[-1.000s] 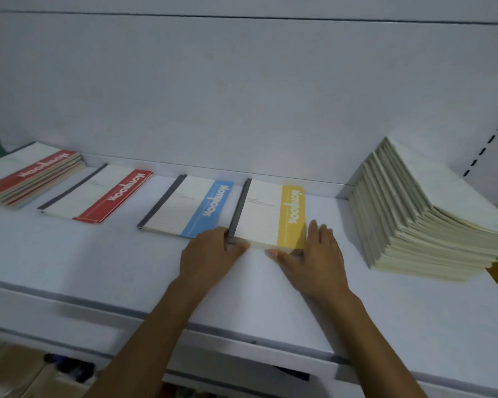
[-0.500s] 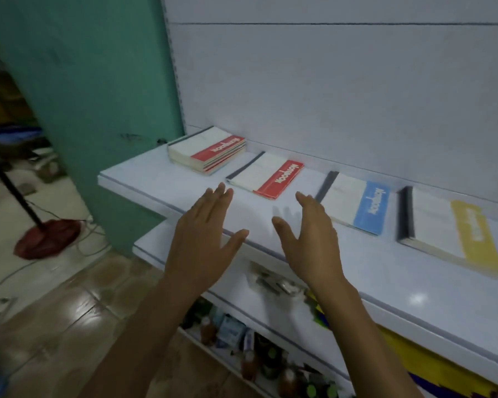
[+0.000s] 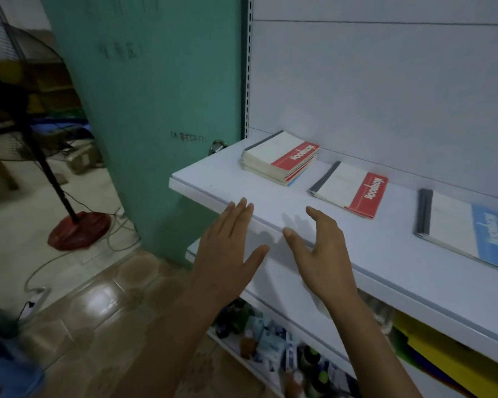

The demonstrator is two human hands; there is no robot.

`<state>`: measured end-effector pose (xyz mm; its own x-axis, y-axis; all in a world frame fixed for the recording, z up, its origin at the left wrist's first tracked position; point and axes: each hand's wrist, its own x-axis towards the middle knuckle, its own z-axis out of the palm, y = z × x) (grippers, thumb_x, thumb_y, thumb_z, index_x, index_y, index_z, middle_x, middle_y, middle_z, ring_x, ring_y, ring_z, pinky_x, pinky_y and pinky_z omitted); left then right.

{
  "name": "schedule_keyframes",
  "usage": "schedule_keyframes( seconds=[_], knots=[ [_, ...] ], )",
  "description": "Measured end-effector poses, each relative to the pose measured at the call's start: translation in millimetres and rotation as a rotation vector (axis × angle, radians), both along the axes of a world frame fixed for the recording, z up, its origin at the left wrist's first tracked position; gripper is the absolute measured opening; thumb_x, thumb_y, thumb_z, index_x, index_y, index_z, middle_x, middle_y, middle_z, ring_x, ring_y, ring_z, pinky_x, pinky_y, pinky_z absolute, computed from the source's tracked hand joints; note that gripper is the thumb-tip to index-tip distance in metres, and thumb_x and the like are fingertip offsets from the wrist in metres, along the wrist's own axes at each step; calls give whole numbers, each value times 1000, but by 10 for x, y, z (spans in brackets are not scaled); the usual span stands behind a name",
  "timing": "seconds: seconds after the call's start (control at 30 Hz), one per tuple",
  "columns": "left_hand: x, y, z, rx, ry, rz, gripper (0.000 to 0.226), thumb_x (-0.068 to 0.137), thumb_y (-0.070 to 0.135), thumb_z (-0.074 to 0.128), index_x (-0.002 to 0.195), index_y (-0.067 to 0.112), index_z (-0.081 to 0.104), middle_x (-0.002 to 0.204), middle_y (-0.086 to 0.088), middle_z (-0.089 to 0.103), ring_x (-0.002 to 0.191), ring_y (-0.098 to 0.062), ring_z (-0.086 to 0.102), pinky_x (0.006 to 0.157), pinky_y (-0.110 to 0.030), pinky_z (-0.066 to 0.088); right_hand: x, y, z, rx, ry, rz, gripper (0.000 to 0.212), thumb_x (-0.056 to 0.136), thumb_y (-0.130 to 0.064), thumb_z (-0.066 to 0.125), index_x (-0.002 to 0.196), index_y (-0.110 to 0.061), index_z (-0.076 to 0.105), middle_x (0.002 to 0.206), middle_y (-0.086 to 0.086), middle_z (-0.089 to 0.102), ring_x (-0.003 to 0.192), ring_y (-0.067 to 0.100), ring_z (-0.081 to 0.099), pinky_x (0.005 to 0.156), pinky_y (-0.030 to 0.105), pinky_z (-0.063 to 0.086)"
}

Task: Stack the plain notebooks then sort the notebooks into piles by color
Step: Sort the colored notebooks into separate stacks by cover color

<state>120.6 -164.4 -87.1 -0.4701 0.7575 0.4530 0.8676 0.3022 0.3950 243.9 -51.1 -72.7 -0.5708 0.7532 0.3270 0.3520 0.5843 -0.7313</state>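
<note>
Three lots of notebooks lie on the white shelf (image 3: 270,193): a small stack (image 3: 279,159) topped by a red band at the far left end, a single red-banded notebook (image 3: 348,188) to its right, and a blue-banded notebook (image 3: 460,234), blurred and cut off by the frame's right edge. The colours lower in the stack are hard to read. Bottles and packets (image 3: 270,349) on the lower shelf are too blurred to tell apart.

The left hand (image 3: 227,254) is over the shelf's front edge, fingers straight and close together, thumb out. The right hand (image 3: 319,248) is beside it, fingers loosely curved and spread from the thumb. Both hold nothing; whether they touch the shelf I cannot tell.

A second ago both hands rested on a yellow-banded notebook; it and the plain pile are now out of view, the camera having swung left toward the green wall (image 3: 156,110).
</note>
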Motion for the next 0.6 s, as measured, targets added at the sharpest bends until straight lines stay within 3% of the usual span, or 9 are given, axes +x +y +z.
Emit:
schedule_keyframes(
  seconds=[0.13,0.3,0.4,0.53,0.6],
  knots=[
    [-406,369,24,-66,36,-36,68,93,53,41,149,28,12,156,13,5,143,-4,0,112,-26,0,-462,320,-73,-155,57,-74,59,92,-43,53,144,-25,32,152,-5,32,138,15,31,112,34,25],
    [-1078,801,103,-90,117,-52,69,89,61,33,146,22,30,153,2,29,142,-19,24,110,-39,17,-1166,759,-30,-454,220,-160,59,92,-43,54,143,-30,28,153,-6,30,137,19,35,111,42,30],
    [-1326,979,67,-98,115,-18,72,87,63,29,141,18,40,148,-3,39,137,-25,35,105,-41,18,-1439,976,79,-554,298,-180,61,92,-40,54,144,-27,24,152,-4,31,135,21,37,108,43,33],
    [-1538,1270,3,-57,82,-79,67,83,55,48,135,13,48,141,-8,48,130,-29,46,101,-48,37,-1662,1171,86,-470,288,-207,71,92,-33,56,148,-21,14,154,-4,28,138,20,34,107,36,30],
    [-1611,1398,60,-51,74,-117,67,82,55,46,136,15,48,142,-7,48,129,-28,46,100,-48,41,-1743,1214,89,-452,266,-230,77,91,-35,57,150,-20,10,154,-5,27,138,20,33,107,34,28]
  ],
)
